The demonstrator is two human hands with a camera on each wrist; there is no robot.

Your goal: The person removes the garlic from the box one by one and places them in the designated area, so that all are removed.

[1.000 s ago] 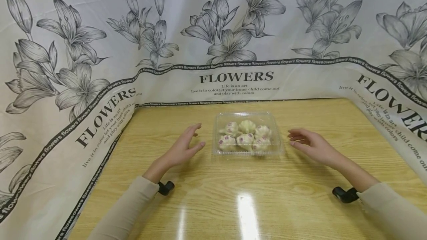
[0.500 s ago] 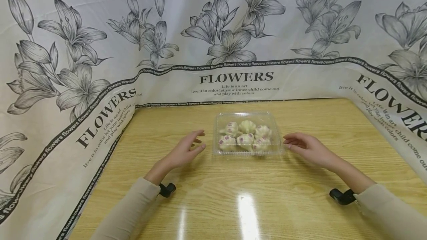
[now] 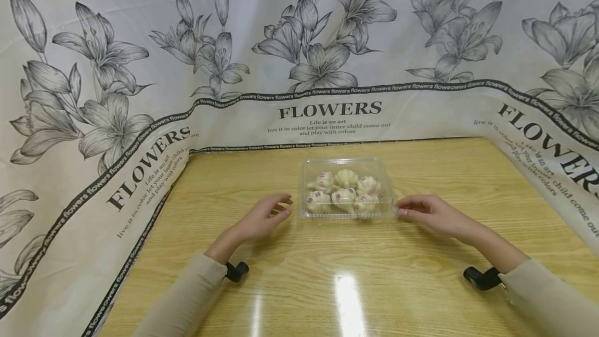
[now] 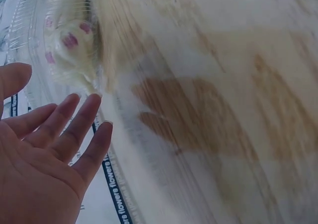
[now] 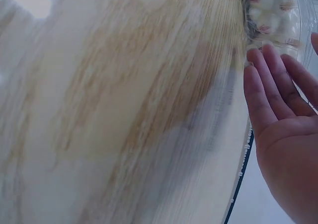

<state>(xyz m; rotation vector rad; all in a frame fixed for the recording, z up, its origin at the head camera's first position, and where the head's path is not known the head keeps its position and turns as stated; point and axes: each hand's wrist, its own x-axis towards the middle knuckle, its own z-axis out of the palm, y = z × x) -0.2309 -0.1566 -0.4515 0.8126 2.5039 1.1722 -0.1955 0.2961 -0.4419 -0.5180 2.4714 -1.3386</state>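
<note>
On tabletop (image 3: 299, 269), clear box (image 3: 334, 215) crosswise.

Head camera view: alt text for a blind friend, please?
A clear plastic box of six garlic bulbs sits on a wood-grain table, a person's left fingers just off its left side, right fingers at its right edge. Lily-print cloth hangs behind.

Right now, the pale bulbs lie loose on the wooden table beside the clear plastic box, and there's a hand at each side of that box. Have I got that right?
Not quite: the pale bulbs are inside the clear plastic box, not loose beside it, as the head view shows. It does have the left hand at one side and the right hand at the other.
</note>
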